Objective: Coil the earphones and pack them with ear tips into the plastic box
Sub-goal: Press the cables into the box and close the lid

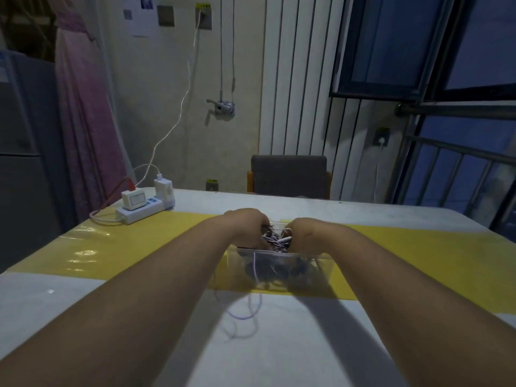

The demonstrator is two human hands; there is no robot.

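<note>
A clear plastic box stands on the yellow strip of the table, with dark tangled earphones lying inside it. Above its far side, my left hand and my right hand are close together, both closed on a bundle of white earphone cable. My fingers are hidden behind the backs of my hands. One thin white cable strand hangs down over the box's near wall and loops on the white tabletop in front of it. I cannot make out any ear tips.
A white power strip with chargers and cables sits at the table's far left. A grey chair stands behind the far edge. The yellow mat runs across the table.
</note>
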